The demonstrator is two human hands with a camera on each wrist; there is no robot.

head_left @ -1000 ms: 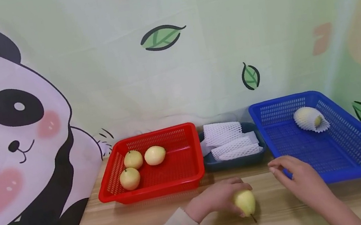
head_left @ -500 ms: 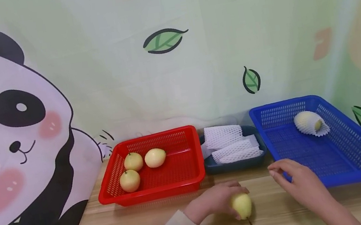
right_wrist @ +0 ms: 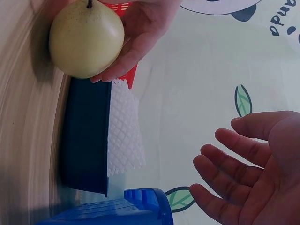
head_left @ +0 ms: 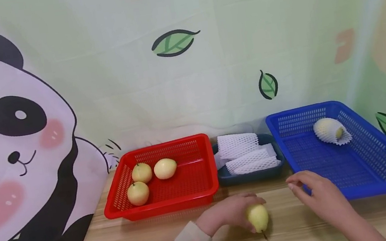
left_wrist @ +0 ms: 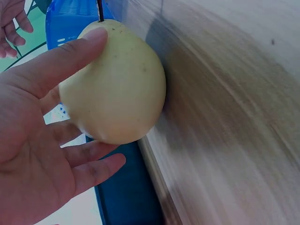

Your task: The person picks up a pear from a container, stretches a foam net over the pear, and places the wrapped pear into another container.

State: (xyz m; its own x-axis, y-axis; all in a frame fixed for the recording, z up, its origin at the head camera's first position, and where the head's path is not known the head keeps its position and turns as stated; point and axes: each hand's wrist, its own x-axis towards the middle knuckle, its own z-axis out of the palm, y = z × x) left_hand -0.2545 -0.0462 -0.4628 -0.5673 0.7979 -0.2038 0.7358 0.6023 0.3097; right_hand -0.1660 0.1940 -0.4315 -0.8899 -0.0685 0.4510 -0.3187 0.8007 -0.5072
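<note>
A yellow-green pear (head_left: 258,219) lies on its side on the wooden table, its dark stem pointing toward the near edge. My left hand (head_left: 230,213) grips it from the left; in the left wrist view the thumb (left_wrist: 96,42) presses near the stem end and the fingers reach around the far side. Across from it, my right hand (head_left: 320,193) hovers by the near left corner of the blue basket (head_left: 381,182). The right wrist view shows that hand's fingers (right_wrist: 229,164) loosely bent, holding nothing.
A red basket (head_left: 172,204) at the left holds three bare pears. Between the baskets stands a dark teal tub (head_left: 251,176) with white foam net sleeves (head_left: 238,143). One pear in a foam net (head_left: 327,130) lies in the blue basket. A printed panda cloth (head_left: 221,57) hangs behind.
The left hand and the pear have shifted slightly left, and the stem points a little more toward the near edge. The right hand has barely moved.
</note>
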